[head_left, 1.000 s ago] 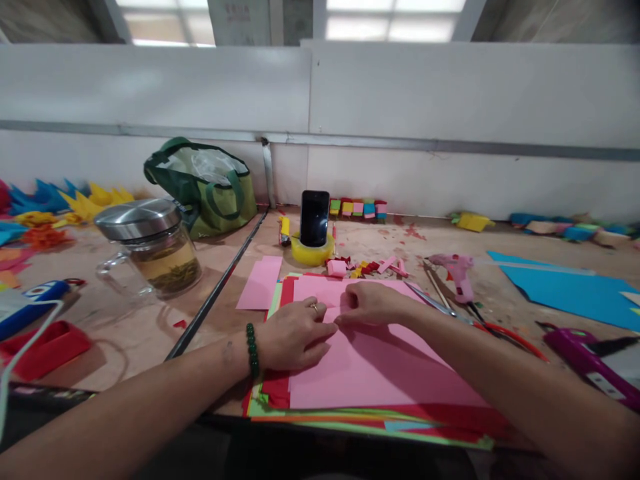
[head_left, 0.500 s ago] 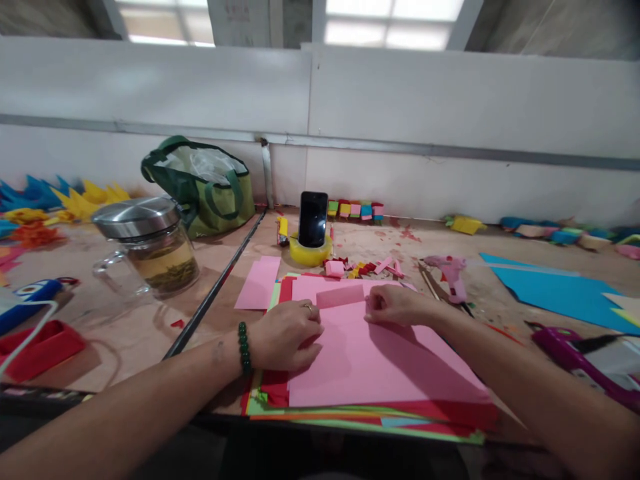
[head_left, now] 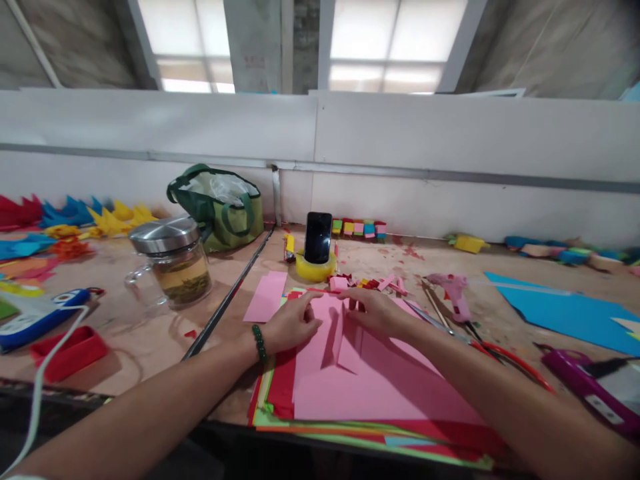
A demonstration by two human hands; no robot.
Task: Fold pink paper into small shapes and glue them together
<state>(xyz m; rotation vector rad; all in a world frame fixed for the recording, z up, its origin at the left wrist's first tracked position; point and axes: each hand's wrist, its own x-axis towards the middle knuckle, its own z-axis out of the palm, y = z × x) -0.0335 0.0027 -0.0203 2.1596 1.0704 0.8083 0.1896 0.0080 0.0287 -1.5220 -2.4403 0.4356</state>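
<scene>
A folded pink paper strip (head_left: 338,343) stands on edge, its crease lengthwise, on top of a large pink paper sheet (head_left: 400,393). My right hand (head_left: 373,312) has its fingers curled around the strip's far end. To the left, my left hand (head_left: 290,323) rests over the sheet's far left part, index finger and thumb apart, fingertips close to the strip. No object shows between those fingers. Beneath the pink sheet lies a stack of red and green paper (head_left: 280,390). A green bead bracelet (head_left: 259,343) circles my left wrist.
Scissors (head_left: 515,363), a pink glue gun (head_left: 453,293) and a purple glue gun (head_left: 585,380) lie right. Ahead, a phone (head_left: 318,237) leans in a yellow tape roll (head_left: 316,268). Left are pink paper pieces (head_left: 267,297), a glass tea mug (head_left: 180,277) and a green bag (head_left: 235,223).
The folded strip has turned from lying crosswise to pointing lengthwise toward me. Both hands have shifted toward the sheet's far edge, and the left fingers have spread. The camera view has tilted up.
</scene>
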